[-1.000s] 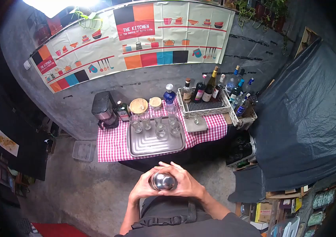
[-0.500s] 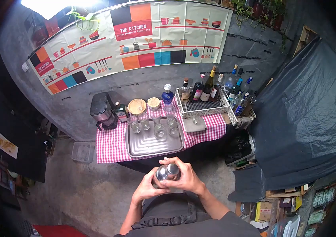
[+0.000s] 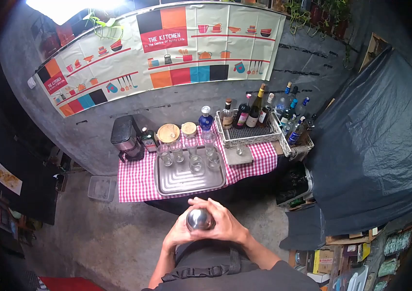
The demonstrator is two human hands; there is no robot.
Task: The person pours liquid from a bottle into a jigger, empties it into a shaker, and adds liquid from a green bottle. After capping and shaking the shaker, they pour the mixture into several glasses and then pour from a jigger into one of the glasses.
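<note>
I was holding the metal shaker (image 3: 200,219) in front of my body, apart from the bench (image 3: 135,186). My left hand (image 3: 179,234) was curved around its nine o'clock side, and my right hand (image 3: 230,228) was wrapped around its three o'clock side, so both were firmly occupied. From the shaker, a metal tray (image 3: 186,184) lay at twelve o'clock on the bench, and clear glasses (image 3: 195,165) stood on its far part. A black coffee maker (image 3: 127,135) stood between ten and eleven o'clock. At one o'clock, a white basket (image 3: 252,141) contained several bottles (image 3: 252,117).
</note>
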